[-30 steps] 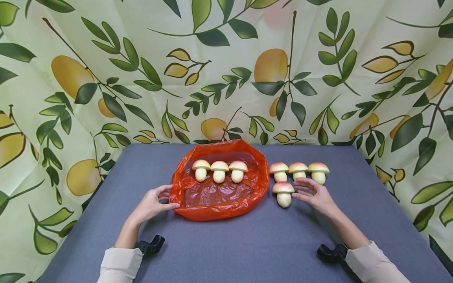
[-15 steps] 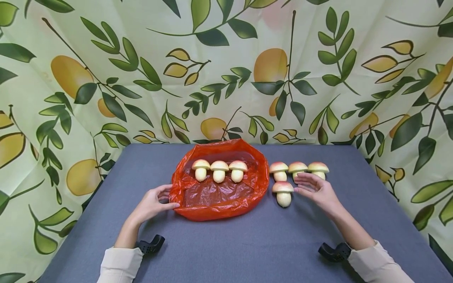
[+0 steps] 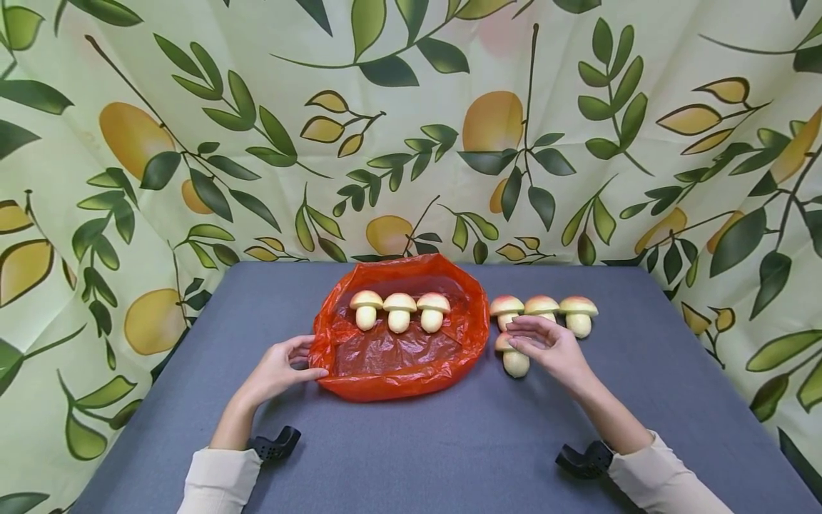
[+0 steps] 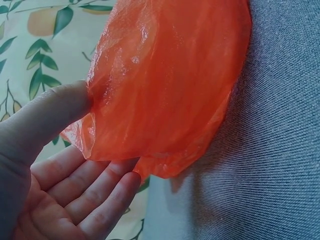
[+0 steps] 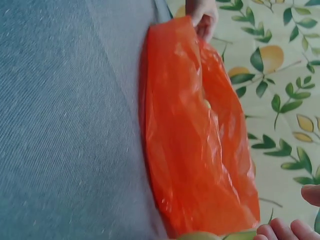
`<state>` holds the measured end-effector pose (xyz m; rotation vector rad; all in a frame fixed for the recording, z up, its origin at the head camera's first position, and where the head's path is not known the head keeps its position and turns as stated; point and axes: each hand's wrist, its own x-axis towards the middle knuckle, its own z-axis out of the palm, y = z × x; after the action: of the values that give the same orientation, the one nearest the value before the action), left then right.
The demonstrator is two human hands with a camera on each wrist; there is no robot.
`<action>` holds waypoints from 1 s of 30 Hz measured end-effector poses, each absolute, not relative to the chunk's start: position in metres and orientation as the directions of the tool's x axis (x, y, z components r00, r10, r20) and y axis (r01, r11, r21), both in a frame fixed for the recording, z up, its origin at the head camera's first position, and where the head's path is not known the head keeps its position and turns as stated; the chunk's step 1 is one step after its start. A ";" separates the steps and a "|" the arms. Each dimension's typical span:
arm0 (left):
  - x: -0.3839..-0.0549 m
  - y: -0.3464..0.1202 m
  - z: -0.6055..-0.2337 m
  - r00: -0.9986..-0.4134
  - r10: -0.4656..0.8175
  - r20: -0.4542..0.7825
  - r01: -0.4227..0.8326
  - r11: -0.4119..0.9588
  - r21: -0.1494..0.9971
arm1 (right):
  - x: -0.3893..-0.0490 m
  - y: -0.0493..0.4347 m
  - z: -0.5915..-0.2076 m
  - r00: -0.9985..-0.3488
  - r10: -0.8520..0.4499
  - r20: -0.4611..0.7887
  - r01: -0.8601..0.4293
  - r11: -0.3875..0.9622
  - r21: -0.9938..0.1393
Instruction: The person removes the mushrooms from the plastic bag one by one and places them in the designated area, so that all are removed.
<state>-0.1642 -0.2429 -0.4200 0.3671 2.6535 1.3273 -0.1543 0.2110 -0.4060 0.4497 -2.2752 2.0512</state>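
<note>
An open red plastic bag (image 3: 398, 385) lies on the grey-blue table, its rim spread wide around three toy mushrooms (image 3: 399, 321) set in a row. My left hand (image 3: 282, 368) holds the bag's left end between thumb and fingers; in the left wrist view the thumb (image 4: 55, 112) is on one side of the red film and the fingertips are behind it. Right of the bag, my right hand (image 3: 549, 348) hovers with loosely bent fingers over a single mushroom (image 3: 516, 363), covering part of its cap. In the right wrist view only its fingertips (image 5: 282, 230) show, at the lower corner.
Behind the single mushroom, three more mushrooms (image 3: 579, 314) form a row close to the bag's right side; my right hand partly covers them. A leaf-and-fruit patterned cloth (image 3: 411, 143) hangs at the table's back edge. Each wrist carries a black camera mount (image 3: 586, 460).
My right hand has drifted left, from beside the single mushroom to over it. My left hand and the bag have stayed put.
</note>
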 end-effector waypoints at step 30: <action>-0.163 -0.242 -0.420 -0.955 0.294 -0.039 0.139 0.560 0.817 | -0.179 0.136 -0.405 -0.951 -0.273 0.146 -0.190 0.143 -0.971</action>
<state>-0.1630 -0.2425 -0.4196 0.3670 2.6203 1.3501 -0.1789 0.1361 -0.4054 0.4919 -2.4229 2.0421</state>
